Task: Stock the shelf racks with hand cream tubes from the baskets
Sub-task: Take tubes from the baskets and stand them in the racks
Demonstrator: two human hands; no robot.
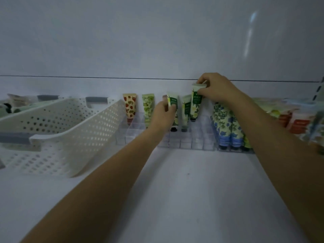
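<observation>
Two hands, both loaded? (Supervisor)

Confirmed. My left hand (164, 114) gripped one green tube (174, 104) mid-body. My right hand (216, 90) pinched a second tube (195, 102) by its crimped top. Both tubes stood cap-down in the clear rack (198, 141). (Operator)

Handling? (Supervisor)

Light and soft-walled, I judged. Hold the stiff crimp, not the belly. The white basket (73, 130) lay to the left. (Operator)

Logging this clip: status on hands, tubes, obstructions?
Left hand grips green tube, cap down in rack. Right hand pinches second tube by its top, upright. Nothing blocking; basket lies left.
</observation>
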